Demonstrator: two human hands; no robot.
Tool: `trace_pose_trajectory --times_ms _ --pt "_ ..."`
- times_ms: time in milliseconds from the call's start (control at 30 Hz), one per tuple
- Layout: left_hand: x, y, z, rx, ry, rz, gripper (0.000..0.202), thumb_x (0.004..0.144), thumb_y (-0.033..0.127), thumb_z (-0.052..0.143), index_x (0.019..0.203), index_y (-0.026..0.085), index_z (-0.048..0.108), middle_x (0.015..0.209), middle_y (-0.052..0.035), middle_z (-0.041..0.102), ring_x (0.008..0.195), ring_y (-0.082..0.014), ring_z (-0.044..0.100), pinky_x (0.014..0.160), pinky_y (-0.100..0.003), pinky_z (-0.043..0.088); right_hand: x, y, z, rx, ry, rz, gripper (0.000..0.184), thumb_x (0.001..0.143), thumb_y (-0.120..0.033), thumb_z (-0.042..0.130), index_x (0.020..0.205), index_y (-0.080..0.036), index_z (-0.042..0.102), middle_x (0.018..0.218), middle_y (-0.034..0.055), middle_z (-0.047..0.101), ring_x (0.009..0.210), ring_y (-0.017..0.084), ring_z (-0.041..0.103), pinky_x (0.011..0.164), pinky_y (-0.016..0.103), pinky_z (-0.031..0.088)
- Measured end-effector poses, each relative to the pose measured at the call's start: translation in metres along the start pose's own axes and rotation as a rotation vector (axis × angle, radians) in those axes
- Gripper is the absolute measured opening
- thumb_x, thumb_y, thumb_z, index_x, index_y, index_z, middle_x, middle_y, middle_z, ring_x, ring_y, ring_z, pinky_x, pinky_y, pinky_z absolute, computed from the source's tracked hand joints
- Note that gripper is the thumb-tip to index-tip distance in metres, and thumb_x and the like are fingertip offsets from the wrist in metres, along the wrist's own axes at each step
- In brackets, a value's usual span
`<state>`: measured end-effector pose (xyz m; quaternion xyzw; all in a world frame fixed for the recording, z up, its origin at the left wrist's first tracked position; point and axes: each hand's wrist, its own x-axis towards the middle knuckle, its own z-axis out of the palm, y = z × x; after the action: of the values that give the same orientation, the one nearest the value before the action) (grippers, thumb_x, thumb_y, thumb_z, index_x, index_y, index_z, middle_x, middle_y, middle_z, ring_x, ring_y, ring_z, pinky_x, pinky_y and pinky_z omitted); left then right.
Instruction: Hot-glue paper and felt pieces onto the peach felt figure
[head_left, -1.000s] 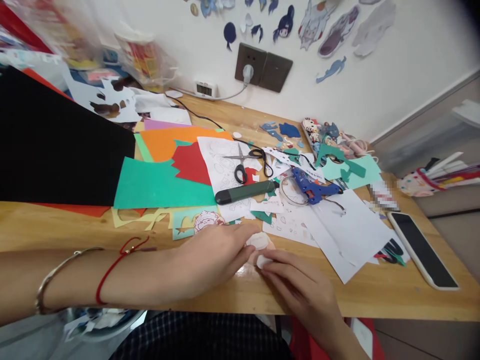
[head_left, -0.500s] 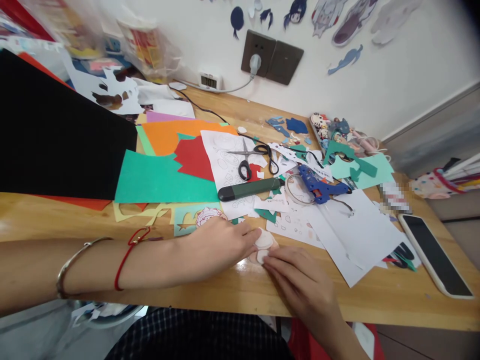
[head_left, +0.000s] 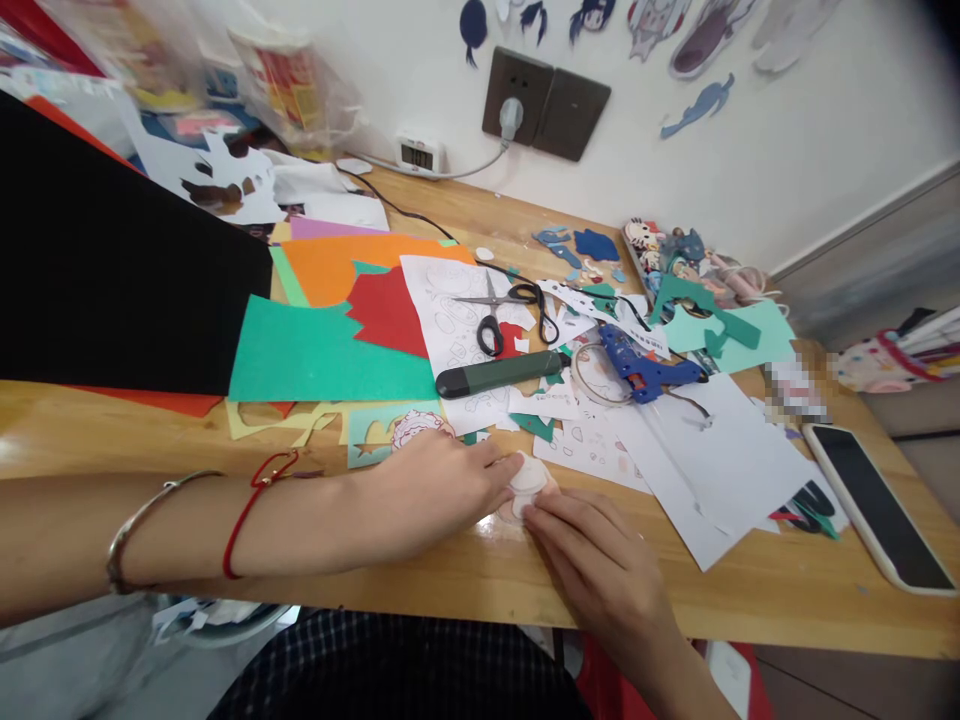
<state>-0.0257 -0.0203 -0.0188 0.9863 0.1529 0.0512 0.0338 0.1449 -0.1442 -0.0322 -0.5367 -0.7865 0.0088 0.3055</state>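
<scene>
A small pale cutout (head_left: 529, 477), white and peach in rounded pieces, lies at the front of the wooden desk between my hands. My left hand (head_left: 450, 490) comes in from the left, thumb and fingers closed on the cutout's left edge. From the lower right, my right hand (head_left: 600, 550) presses its closed fingertips on the right and lower edge. My fingers cover parts of the cutout, so its full outline is hidden. Just behind my left hand is a printed curly-haired figure (head_left: 420, 428) on a light teal sheet.
Beyond my hands lie a dark green cutter pen (head_left: 502, 374), black-handled scissors (head_left: 491, 335) and a blue glue gun (head_left: 649, 375) among paper scraps. Green (head_left: 330, 355), red and orange sheets spread leftward, beside a large black sheet (head_left: 112, 270). A phone (head_left: 877, 505) rests at the right.
Both hands stay at the cutout with almost no movement. The view has shifted slightly.
</scene>
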Motion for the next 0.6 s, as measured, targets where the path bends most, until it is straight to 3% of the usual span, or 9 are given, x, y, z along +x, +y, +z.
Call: trace_pose_trajectory --times_ms 100,200,267,333,433,600 --pt "0.0 0.0 -0.004 -0.007 0.008 -0.005 0.025 0.092 0.032 0.043 0.109 0.017 0.054 0.083 -0.0015 0.066 0.058 -0.019 0.065 0.043 -0.028 0.038 0.004 -0.001 -0.003 0.045 -0.007 0.016 0.026 0.079 -0.004 0.058 0.102 -0.014 0.063 0.095 0.0075 0.066 0.09 0.018 0.06 0.077 0.034 0.053" --pt "-0.006 0.007 -0.013 -0.015 0.014 0.03 0.025 0.091 0.024 0.046 0.113 0.016 0.052 0.081 -0.0018 0.065 0.054 -0.0171 0.061 0.041 -0.028 0.037 0.006 0.0 -0.009 0.085 0.067 0.073 0.025 0.077 -0.002 0.059 0.099 -0.015 0.064 0.094 0.0063 0.066 0.088 0.016 0.06 0.075 0.032 0.051" --pt "-0.015 0.019 -0.018 -0.067 0.015 0.131 0.036 0.085 0.013 0.048 0.121 0.013 0.046 0.08 -0.0013 0.063 0.053 -0.0159 0.059 0.04 -0.028 0.036 0.006 0.0 -0.013 0.08 0.119 0.119 0.025 0.076 -0.002 0.06 0.096 -0.016 0.064 0.092 0.0048 0.066 0.086 0.015 0.059 0.073 0.031 0.049" --pt "-0.026 0.031 -0.019 -0.206 0.032 0.281 0.032 0.084 0.015 0.048 0.115 0.008 0.05 0.076 -0.0013 0.06 0.054 -0.0148 0.055 0.041 -0.029 0.038 0.005 0.001 -0.015 0.066 0.123 0.159 0.024 0.077 -0.003 0.059 0.096 -0.018 0.064 0.09 0.0036 0.065 0.084 0.014 0.057 0.072 0.03 0.048" --pt "-0.04 0.045 -0.012 -0.291 0.008 0.47 0.043 0.078 0.018 0.055 0.119 0.007 0.048 0.074 -0.0001 0.056 0.053 -0.014 0.049 0.043 -0.03 0.039 0.003 0.003 -0.014 0.014 0.134 0.22 0.025 0.079 -0.004 0.056 0.096 -0.021 0.064 0.093 0.0031 0.061 0.087 0.014 0.055 0.074 0.03 0.046" --pt "-0.043 0.048 0.005 -0.387 0.055 0.53 0.04 0.074 0.019 0.061 0.111 0.006 0.054 0.074 0.0003 0.053 0.056 -0.0136 0.041 0.046 -0.03 0.038 -0.001 0.009 -0.011 0.001 0.201 0.337 0.02 0.081 -0.008 0.053 0.091 -0.023 0.062 0.099 0.0039 0.052 0.092 0.013 0.055 0.075 0.026 0.046"
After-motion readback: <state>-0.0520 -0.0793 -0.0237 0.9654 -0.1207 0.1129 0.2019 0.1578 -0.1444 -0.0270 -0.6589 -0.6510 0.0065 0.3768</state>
